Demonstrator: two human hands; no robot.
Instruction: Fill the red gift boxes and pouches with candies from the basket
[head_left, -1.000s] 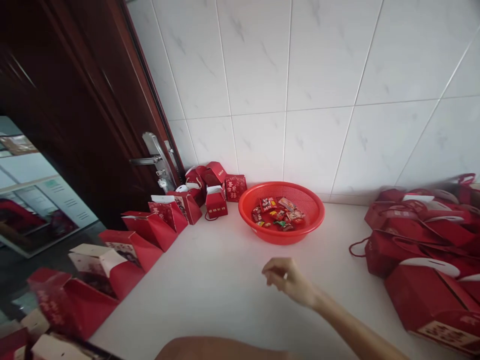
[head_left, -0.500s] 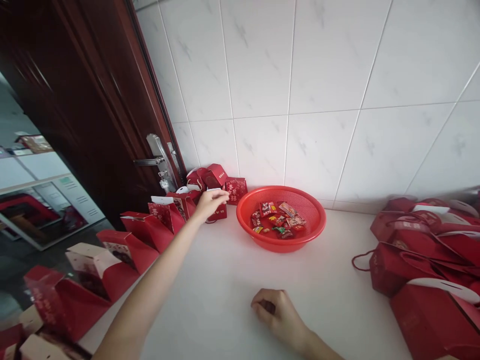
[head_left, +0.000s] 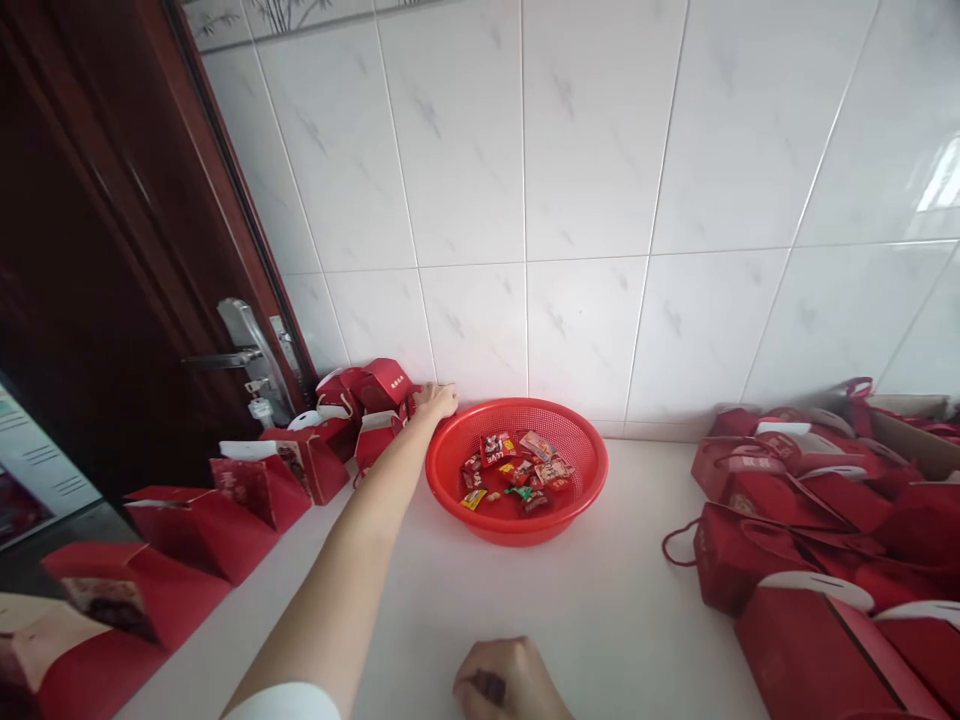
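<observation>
My left hand [head_left: 437, 401] reaches to the far side of the table, beside the basket's left rim. Its fingers are closed at the top of a small red gift box [head_left: 415, 398] by the wall, and the hand hides most of that box. At the bottom edge of the view, my right hand [head_left: 511, 682] is curled into a fist low over the white table. Something dark shows inside its curled fingers, too unclear to name. Between and beyond the hands stands a red plastic basket [head_left: 517, 535] holding several wrapped candies [head_left: 497, 449] and snack packets [head_left: 553, 470].
Open-topped red gift boxes [head_left: 202, 525] line the table's left edge. More red boxes [head_left: 384, 383] are piled in the back left corner. Many red boxes with cord handles [head_left: 806, 640] crowd the right side. A tiled wall [head_left: 585, 150] closes off the back; a dark door [head_left: 90, 200] stands left.
My left hand has reached farther forward to the red box by the wall. My right hand has drawn back toward me, still curled. The view has swung right.
</observation>
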